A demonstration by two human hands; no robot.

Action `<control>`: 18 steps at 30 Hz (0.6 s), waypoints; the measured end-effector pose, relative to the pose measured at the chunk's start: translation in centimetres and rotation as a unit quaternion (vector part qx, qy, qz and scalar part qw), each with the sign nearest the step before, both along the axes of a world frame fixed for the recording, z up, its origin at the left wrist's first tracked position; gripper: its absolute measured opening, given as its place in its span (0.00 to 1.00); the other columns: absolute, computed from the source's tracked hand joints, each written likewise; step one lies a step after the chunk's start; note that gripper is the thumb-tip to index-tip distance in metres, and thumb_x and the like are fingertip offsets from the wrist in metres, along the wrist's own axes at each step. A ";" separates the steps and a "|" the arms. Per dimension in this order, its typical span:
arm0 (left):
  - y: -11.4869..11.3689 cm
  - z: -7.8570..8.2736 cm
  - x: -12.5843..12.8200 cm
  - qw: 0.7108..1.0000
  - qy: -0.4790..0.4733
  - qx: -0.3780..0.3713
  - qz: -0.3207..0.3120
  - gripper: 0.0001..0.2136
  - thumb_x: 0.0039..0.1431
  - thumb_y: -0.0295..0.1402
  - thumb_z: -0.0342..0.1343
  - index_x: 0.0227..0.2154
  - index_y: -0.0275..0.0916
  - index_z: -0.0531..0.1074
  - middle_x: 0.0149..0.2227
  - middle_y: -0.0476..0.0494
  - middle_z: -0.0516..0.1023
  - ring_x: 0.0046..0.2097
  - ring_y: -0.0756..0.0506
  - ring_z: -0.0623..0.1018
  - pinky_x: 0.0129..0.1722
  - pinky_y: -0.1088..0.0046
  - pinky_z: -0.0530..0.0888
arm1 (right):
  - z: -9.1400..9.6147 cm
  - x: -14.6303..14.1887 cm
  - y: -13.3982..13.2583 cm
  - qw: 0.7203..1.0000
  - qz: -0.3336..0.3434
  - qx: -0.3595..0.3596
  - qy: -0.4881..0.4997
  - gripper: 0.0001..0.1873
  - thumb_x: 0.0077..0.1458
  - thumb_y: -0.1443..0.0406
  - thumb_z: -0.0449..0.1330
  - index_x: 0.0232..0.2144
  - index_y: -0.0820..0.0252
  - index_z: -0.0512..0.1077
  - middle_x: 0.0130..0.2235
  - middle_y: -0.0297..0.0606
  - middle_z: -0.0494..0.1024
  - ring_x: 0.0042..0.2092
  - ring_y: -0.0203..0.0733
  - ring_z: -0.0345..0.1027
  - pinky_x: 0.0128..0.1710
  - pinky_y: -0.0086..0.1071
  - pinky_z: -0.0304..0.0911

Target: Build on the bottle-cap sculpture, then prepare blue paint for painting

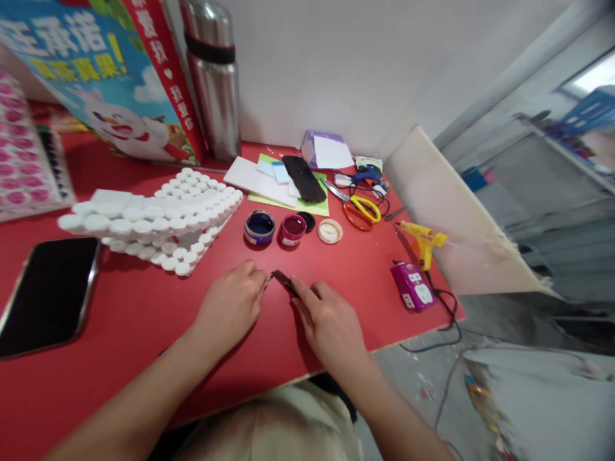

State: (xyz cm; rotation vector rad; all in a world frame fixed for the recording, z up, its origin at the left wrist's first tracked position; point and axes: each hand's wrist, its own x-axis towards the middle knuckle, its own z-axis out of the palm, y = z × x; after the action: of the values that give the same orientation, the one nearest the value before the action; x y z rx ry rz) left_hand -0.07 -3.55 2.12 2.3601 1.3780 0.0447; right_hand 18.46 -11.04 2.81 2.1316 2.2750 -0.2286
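Over the bench [365, 301] near its front edge, a dark blade [283, 280] sits in the closed fingers of the right hand [334, 320]; the left hand [233, 298] pinches something slim, too small to identify. Beyond, the blue jar [259, 228] and red jar [291, 229] stand open; the disc-covered piece [144, 214] looks largely assembled, uncoloured.

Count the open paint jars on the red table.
2: the dark blue paint jar beyond the left hand, and the magenta paint jar immediately to that jar's right. Others could be hidden behind the metal flask.
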 end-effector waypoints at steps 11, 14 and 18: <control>-0.1 0.0 0.0 0.999 -0.035 -0.008 0.012 0.14 0.73 0.28 0.45 0.42 0.35 0.77 0.41 0.39 0.75 0.43 0.41 0.78 0.43 0.65 0.71 | 0.1 0.2 0.1 0.999 -0.015 0.030 0.009 0.24 0.72 0.61 0.52 0.67 0.50 0.68 0.41 0.40 0.77 0.35 0.42 0.72 0.33 0.34 0.56; -0.2 -0.1 0.0 0.999 -0.037 0.005 0.014 0.13 0.72 0.27 0.46 0.43 0.35 0.77 0.42 0.39 0.75 0.42 0.41 0.77 0.43 0.65 0.71 | 0.0 0.3 0.0 0.999 -0.029 0.036 0.004 0.24 0.72 0.61 0.53 0.67 0.51 0.67 0.41 0.41 0.77 0.35 0.42 0.71 0.33 0.33 0.56; -0.3 -0.1 0.1 1.000 -0.007 0.021 0.019 0.15 0.72 0.28 0.45 0.43 0.36 0.79 0.40 0.40 0.75 0.40 0.42 0.78 0.39 0.66 0.70 | -0.1 0.3 0.0 0.999 -0.028 0.030 -0.005 0.25 0.72 0.61 0.52 0.68 0.48 0.66 0.39 0.40 0.76 0.34 0.40 0.70 0.32 0.33 0.54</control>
State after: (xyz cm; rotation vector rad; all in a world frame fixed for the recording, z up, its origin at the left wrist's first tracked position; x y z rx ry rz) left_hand 0.03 -3.86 2.06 2.3638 1.4279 0.1009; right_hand 18.81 -11.09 2.67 2.2232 2.2469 -0.1514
